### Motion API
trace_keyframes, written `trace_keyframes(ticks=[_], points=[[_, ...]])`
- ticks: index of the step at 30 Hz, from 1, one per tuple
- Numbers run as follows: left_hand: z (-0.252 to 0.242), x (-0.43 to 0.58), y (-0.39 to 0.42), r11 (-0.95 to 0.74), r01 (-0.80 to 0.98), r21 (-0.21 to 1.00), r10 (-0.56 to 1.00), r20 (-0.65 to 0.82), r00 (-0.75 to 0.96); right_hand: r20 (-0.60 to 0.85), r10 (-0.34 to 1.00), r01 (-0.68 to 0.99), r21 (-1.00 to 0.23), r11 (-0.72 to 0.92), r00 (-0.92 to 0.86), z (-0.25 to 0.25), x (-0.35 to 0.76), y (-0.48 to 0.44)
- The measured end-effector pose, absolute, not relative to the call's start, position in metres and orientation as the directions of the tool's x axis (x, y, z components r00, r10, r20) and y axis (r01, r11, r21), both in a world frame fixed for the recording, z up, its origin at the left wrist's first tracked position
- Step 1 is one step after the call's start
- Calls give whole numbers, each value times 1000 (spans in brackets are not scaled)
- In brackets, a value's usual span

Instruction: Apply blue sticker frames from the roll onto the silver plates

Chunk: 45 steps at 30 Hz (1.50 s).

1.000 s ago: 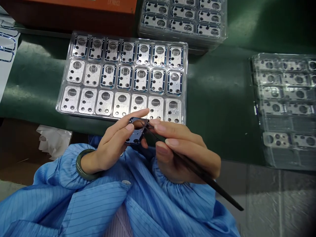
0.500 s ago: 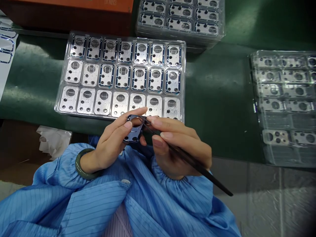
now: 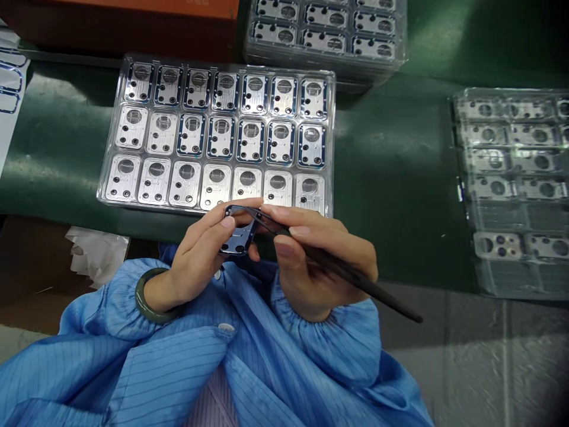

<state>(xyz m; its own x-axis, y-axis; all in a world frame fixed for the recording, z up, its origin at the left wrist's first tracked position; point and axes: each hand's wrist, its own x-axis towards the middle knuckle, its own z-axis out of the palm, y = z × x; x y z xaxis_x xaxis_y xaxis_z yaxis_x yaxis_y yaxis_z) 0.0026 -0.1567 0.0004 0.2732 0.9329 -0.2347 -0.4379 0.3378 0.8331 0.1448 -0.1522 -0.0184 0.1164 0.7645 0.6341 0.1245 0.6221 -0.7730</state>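
Hands: left hand pinches a dark-blue rectangular metal frame; right hand grips slender black tweezers against it, just below a clear plastic tray.

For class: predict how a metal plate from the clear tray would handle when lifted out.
The machined metal plate is probably stiff: its flat face shows no bend. Its shiny finish may slip in fingers. Seated in a pocket of the clear plastic tray, it likely won't slide until lifted.
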Motion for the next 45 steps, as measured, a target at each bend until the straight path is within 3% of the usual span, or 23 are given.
trace_keyframes(ticks=[9, 16, 37, 45], points=[[0, 2, -158, 363, -468, 806, 920, -230, 317, 569, 789, 39, -816, 577, 231, -18, 141, -152], [2, 2, -157, 357, -485, 798, 923, -223, 313, 635, 756, 121, -772, 623, 157, -19, 147, -149], [-1, 2, -157, 320, -424, 847, 938, -221, 266, 626, 779, 82, -779, 621, 48, -17, 156, -148], [1, 1, -157, 361, -355, 862, 927, -292, 235, 611, 768, 77, -789, 609, 194, -23, 149, -148]])
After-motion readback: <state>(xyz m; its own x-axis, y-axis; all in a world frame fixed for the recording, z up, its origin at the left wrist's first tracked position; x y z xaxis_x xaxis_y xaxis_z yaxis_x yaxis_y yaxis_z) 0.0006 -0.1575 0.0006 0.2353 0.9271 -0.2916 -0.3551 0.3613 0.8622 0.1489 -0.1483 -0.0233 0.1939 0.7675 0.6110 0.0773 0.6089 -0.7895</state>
